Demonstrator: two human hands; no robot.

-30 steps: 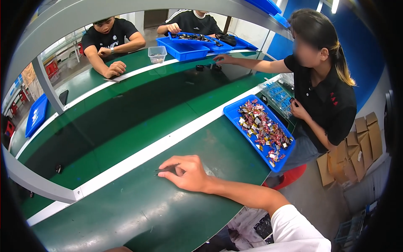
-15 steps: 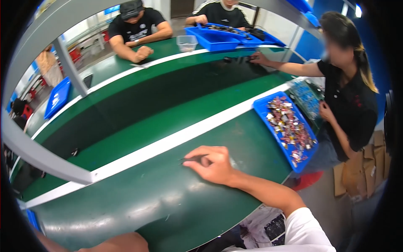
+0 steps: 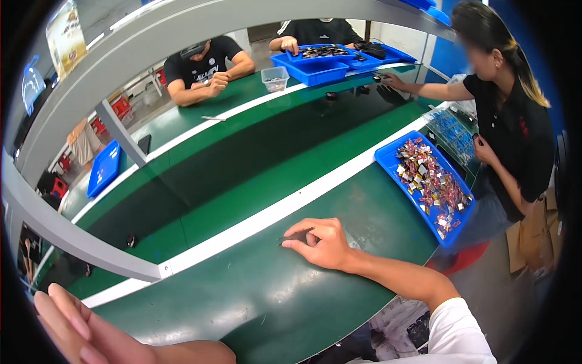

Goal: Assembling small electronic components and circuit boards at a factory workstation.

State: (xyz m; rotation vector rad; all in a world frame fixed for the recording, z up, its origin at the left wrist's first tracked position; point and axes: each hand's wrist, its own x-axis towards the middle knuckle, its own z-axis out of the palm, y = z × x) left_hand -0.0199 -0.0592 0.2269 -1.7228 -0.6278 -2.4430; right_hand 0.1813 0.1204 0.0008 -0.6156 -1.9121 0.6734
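Observation:
My right hand (image 3: 327, 246) is over the green worktable (image 3: 200, 303), fingers bent in a pinch around dark tweezers (image 3: 290, 239). Their tips point left, and nothing can be made out between them. Low at the left edge, my left hand (image 3: 85, 330) is raised with its fingers stretched out, holding nothing. To the right of my right hand stands a blue tray (image 3: 385, 159) of small loose parts, silvery, yellow and reddish, with what look like thin wires.
Beyond a white rail (image 3: 300, 193) runs a green conveyor belt (image 3: 200, 221) carrying small black pieces (image 3: 331, 95). A grey frame post (image 3: 79, 233) rises at left. A co-worker (image 3: 506, 115) at right reaches across the belt; two more people sit opposite, near blue trays (image 3: 315, 76).
My left hand has come up into view at lower left with fingers spread. The view has shifted; my right hand keeps its pinch on the tweezers. The person opposite has brought both hands together.

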